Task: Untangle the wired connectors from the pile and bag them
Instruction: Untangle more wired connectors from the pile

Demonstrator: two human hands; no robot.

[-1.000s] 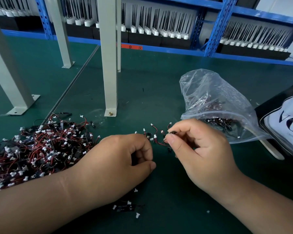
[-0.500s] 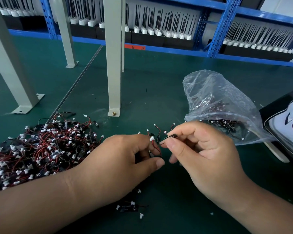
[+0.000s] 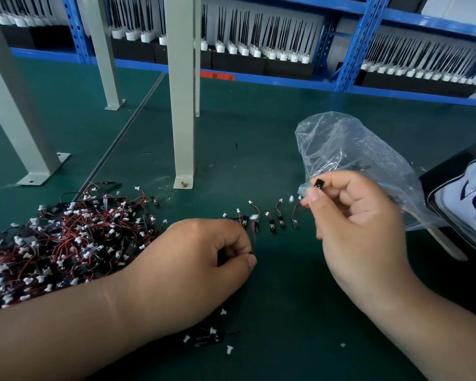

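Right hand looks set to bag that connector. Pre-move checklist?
1. Right hand pinches the connector: ok.
2. Its lead is free of other strands: cannot tell, the hand hides it.
3. Bag mouth faces the hand: cannot tell, the hand covers it.
4. Left hand pinches a wire: ok.
5. Row of loose connectors lies on the table, apart from the pile: ok.

The right hand has lifted a black connector away from the left hand, toward the bag.
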